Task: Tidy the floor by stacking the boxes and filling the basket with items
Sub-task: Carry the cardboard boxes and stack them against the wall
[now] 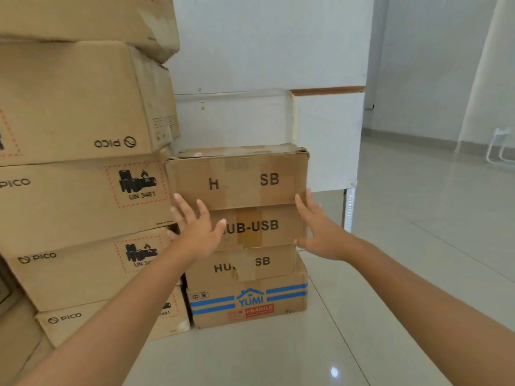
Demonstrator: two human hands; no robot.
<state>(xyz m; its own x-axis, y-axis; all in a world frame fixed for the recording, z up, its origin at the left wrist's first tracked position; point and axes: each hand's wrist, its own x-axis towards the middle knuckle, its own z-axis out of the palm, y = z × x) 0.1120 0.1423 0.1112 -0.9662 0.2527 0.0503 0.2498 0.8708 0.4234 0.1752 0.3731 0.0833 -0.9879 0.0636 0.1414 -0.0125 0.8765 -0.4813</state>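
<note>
A stack of cardboard boxes stands on the floor in front of me. The top box [239,178] reads "H SB", under it lies a "HUB-USB" box [259,227], then another HUB box [264,263], and a "YUMI FRAGILE" box [248,305] at the bottom. My left hand [195,229] is spread out at the left front of the HUB-USB box. My right hand [320,232] is spread at that box's right edge. Both hands hold nothing; whether they touch the cardboard is unclear. No basket is in view.
A taller stack of large PICO boxes [83,201] stands close on the left, touching the small stack. A white wall panel [326,140] rises behind. Glossy tiled floor [418,246] stretches to the right, with a white wire stand [501,149] far right.
</note>
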